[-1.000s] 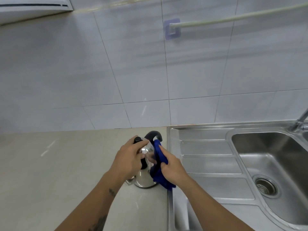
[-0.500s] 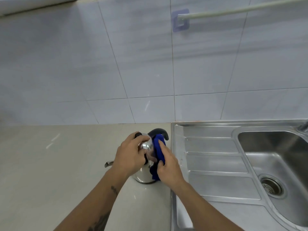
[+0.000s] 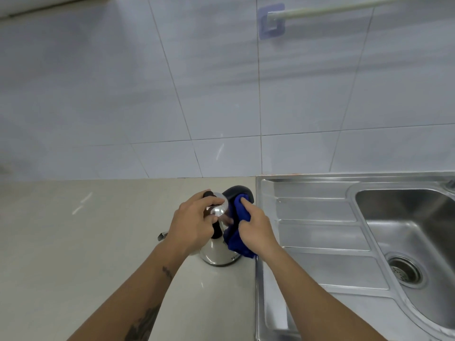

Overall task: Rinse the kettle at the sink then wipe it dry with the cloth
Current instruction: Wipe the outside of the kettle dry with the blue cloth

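Note:
A shiny steel kettle (image 3: pixel 216 254) with a black handle stands upright on the beige counter (image 3: pixel 73 242), right beside the sink's edge. My left hand (image 3: pixel 190 222) grips the kettle's top around the lid and black handle. My right hand (image 3: pixel 256 230) holds a bunched blue cloth (image 3: pixel 237 232) pressed against the kettle's right side, just under the curved black handle arch. The spout tip pokes out to the left below my left wrist. Much of the kettle's body is hidden by both hands.
A stainless steel sink (image 3: pixel 320 242) with a ribbed drainboard lies to the right; its basin and drain (image 3: pixel 403 269) sit at the far right. A tiled wall rises behind, with a towel rail (image 3: pixel 320 9) on a blue bracket.
My right hand has slid the blue cloth down and back up along the kettle's right side. The left hand keeps its grip on top. The view has shifted slightly left.

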### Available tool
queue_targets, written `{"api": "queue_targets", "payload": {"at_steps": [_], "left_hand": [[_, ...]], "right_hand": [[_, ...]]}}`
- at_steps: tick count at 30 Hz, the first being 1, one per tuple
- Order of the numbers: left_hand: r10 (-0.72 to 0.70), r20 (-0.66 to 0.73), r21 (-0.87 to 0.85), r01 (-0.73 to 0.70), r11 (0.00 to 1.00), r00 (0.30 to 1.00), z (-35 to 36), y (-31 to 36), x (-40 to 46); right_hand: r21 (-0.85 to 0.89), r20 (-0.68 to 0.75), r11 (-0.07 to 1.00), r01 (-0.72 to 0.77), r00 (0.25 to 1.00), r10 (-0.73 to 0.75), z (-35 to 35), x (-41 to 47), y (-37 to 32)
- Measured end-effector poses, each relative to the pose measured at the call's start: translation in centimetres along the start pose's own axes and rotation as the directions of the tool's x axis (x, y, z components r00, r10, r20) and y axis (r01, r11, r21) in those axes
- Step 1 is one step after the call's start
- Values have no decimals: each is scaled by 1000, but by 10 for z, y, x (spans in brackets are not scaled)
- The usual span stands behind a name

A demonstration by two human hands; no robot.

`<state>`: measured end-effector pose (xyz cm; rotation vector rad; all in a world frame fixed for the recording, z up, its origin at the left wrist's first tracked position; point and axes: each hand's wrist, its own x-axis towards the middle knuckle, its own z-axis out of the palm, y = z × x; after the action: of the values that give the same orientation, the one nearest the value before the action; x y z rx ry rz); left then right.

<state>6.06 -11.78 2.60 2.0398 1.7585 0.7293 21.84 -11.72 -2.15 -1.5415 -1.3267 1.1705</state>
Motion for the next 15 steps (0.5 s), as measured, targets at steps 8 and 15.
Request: {"api": "queue_targets", "payload": {"at_steps": [8, 15], "left_hand": [[12, -26, 41, -11, 999, 1000, -2, -1, 2], [-22, -2, 46, 22, 999, 1000, -5, 1, 3]], "right_hand": [[-133, -44, 930, 343, 935, -351, 37, -46, 38], [-127, 69, 991, 49, 997, -40, 23, -39, 50]]}}
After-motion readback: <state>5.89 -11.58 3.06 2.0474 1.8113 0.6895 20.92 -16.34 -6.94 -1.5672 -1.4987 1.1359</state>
